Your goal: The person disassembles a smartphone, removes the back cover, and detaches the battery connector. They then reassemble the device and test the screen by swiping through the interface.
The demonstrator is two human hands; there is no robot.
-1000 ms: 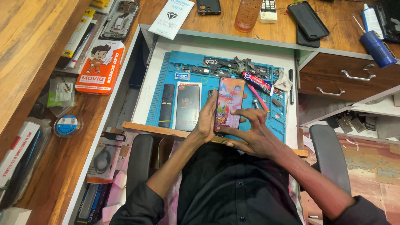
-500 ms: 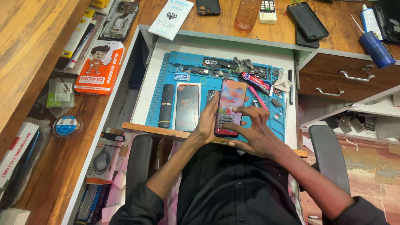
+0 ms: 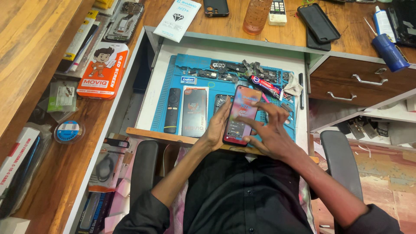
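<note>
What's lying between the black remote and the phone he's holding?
In the head view, a flat black screen panel lies on the blue mat, between the black remote and the lit phone in the left hand.

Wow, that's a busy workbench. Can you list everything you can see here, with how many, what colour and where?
phone: one, screen lit, held over the blue mat
blue mat: one, in the open drawer
remote: one, black, left on the mat
screen panel: one, dark, beside the remote
small phone parts: many, dark, along the mat's top edge
tube: one, red and blue, right of the parts
orange box: one, left desk
tape roll: one, left desk
white packet: one, top desk
black phones: two, stacked, top right
blue bottle: one, far right
brown drawers: two, right
left hand: holding the phone
right hand: fingers spread at the phone's screen
</note>
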